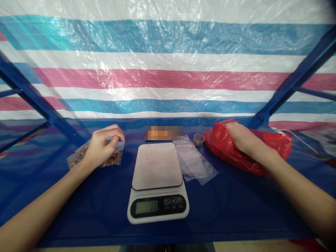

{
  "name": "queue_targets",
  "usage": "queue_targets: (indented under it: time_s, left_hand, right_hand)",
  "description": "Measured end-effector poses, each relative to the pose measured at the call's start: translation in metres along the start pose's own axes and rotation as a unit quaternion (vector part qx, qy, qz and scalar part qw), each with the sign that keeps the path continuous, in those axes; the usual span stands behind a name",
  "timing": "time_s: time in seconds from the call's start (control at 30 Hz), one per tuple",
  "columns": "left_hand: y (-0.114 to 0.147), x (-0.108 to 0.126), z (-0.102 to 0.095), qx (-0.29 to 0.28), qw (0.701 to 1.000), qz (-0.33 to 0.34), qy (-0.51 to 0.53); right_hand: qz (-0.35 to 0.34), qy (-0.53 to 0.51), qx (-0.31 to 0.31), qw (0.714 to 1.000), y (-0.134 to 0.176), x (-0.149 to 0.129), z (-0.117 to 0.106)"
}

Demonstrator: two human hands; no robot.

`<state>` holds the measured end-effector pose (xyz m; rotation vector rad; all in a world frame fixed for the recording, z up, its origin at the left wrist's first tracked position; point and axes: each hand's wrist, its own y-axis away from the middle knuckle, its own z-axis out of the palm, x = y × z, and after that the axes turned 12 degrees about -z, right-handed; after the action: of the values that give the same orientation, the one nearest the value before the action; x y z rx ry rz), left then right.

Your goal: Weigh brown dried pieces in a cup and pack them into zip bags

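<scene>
My left hand (103,145) is closed at the upper edge of a clear plastic bag (115,158) of brown dried pieces, its fingers curled and the thumb against them. Part of that bag lies hidden under the hand and wrist. On the right, my right hand (238,136) reaches into a red plastic bag (220,143), and its fingers are hidden by the red plastic. Between the hands stands a white kitchen scale (157,166) with a bare plate, its display reading 0.0.
Flat clear zip bags (195,162) lie right of the scale, partly overlapping. Behind them sits a small clear cup (198,140) with something brown inside. A blurred orange item (160,133) is behind the scale. Blue metal posts (291,84) and a striped sheet (168,78) bound the blue table (105,210).
</scene>
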<state>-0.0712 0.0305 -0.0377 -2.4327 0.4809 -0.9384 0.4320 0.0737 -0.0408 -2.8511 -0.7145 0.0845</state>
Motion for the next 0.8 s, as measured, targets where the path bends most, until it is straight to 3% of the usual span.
queue_targets:
  time_s: [0.5, 0.8]
  left_hand:
    - [-0.001, 0.001, 0.000, -0.022, 0.999, 0.048, -0.002]
    - [-0.001, 0.000, 0.001, -0.035, 0.998, 0.054, -0.002]
  right_hand:
    - [0.083, 0.080, -0.116, 0.987, -0.001, -0.029, -0.020]
    - [0.091, 0.062, -0.109, 0.988, 0.001, -0.026, -0.021]
